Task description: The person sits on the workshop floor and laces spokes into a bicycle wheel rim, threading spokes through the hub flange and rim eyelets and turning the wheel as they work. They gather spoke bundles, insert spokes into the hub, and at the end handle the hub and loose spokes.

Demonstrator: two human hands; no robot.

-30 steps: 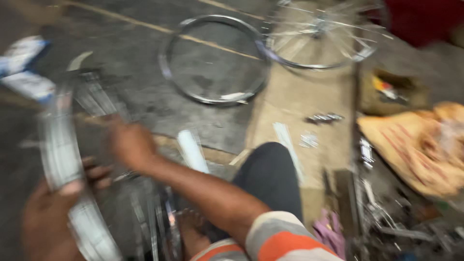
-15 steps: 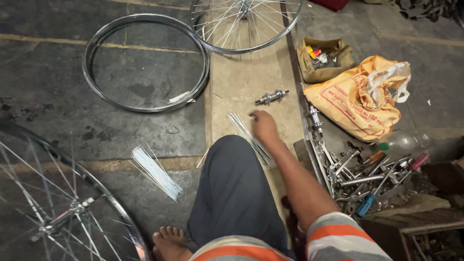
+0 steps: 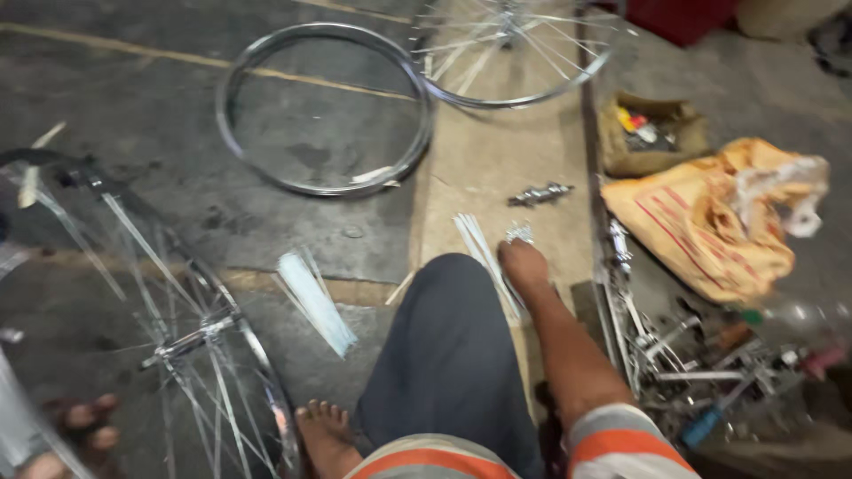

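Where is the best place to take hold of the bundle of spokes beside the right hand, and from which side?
Probably mid-length on the spokes, from above. They lie flat on the floor, thin and loose, fanning at the far end; the right hand already rests at their near part.

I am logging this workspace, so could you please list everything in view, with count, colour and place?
bare rim: one, silver, floor at top centre.
spoked wheel at top: one, silver, beyond the bare rim.
spoked wheel at left: one, silver, lower left.
loose spoke bundle: one, silver, floor left of the knee.
spokes by the hand: one bundle, silver.
hub: one, metal, centre.
sack: one, orange, right.
small box: one, brown, upper right.
tool pile: mixed metal, lower right.
right hand: on the spokes.
left hand: lower left, blurred, grip unclear.
foot: bare, bottom.
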